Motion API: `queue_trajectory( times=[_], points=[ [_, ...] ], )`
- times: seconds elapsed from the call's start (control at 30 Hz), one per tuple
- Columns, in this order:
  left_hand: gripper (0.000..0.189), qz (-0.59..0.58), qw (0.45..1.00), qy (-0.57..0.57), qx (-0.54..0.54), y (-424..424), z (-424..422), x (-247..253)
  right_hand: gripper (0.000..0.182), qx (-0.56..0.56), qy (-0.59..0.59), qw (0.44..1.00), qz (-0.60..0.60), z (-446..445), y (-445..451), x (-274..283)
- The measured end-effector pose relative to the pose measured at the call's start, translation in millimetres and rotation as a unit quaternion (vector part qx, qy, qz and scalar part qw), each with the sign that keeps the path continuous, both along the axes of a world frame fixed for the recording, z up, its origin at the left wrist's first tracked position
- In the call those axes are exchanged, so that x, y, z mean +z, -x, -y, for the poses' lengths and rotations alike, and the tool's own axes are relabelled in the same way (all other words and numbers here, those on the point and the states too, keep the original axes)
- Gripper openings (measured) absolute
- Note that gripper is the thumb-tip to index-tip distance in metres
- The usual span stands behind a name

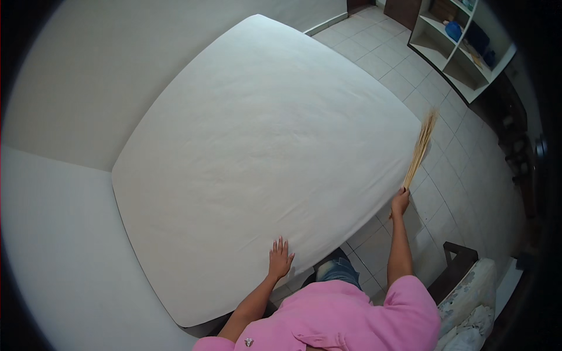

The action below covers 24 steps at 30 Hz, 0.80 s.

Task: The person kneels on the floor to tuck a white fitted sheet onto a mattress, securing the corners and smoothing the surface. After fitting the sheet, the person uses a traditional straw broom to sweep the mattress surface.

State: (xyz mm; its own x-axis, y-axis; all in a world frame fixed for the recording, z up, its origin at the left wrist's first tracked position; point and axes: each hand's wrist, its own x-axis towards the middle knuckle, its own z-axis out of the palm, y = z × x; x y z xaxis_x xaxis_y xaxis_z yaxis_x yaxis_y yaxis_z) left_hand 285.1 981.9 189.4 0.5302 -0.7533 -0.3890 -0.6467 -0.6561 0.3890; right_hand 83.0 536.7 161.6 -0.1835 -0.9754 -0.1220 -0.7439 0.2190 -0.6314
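Observation:
A large mattress in a plain white fitted sheet (263, 153) lies before me, with faint wrinkles across its surface and sharper creases near its front right edge. My left hand (279, 263) rests on the sheet close to the front edge, palm down, fingers apart, holding nothing. In my right hand (400, 202) is a straw hand broom (419, 149), gripped near its lower end. Its bristles point away from me along the right side of the mattress, the tips reaching past the right corner.
Walls (88, 87) border the bed at the back and left. White shelves (439, 48) holding a blue object (453, 31) stand at the far right on the tiled floor (439, 175). A dark wooden frame (459, 263) with a patterned cushion (467, 289) is at lower right.

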Motion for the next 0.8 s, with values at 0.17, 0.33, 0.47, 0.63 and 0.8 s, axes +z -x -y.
queue_trajectory(
  times=[0.17, 0.33, 0.47, 0.63, 0.8],
  points=[
    [0.063, 0.041, 0.998, -0.052, -0.003, 52.4, 9.9, -1.0, 0.037, 0.217, -0.07, 0.974, -0.003, -95.9, -35.7, 18.4],
    [0.063, 0.056, 0.997, -0.005, 0.054, 148.8, 24.5, -6.1, 0.032, 0.568, -0.036, 0.822, -0.006, -218.2, 36.3, -5.0],
    [0.061, -0.127, 0.986, -0.026, -0.102, 204.0, 29.0, -23.0, 0.029, 0.482, -0.056, 0.869, -0.094, -181.5, 129.4, -24.3],
    [0.054, -0.108, 0.988, 0.106, -0.019, 223.5, 52.6, -19.0, 0.031, 0.163, -0.013, 0.983, -0.077, -71.4, 185.9, -32.2],
    [0.05, 0.038, 0.978, 0.169, 0.116, 188.0, 127.3, -2.9, 0.034, 0.209, 0.033, 0.977, 0.0, -20.2, 151.9, 5.2]
  ],
)
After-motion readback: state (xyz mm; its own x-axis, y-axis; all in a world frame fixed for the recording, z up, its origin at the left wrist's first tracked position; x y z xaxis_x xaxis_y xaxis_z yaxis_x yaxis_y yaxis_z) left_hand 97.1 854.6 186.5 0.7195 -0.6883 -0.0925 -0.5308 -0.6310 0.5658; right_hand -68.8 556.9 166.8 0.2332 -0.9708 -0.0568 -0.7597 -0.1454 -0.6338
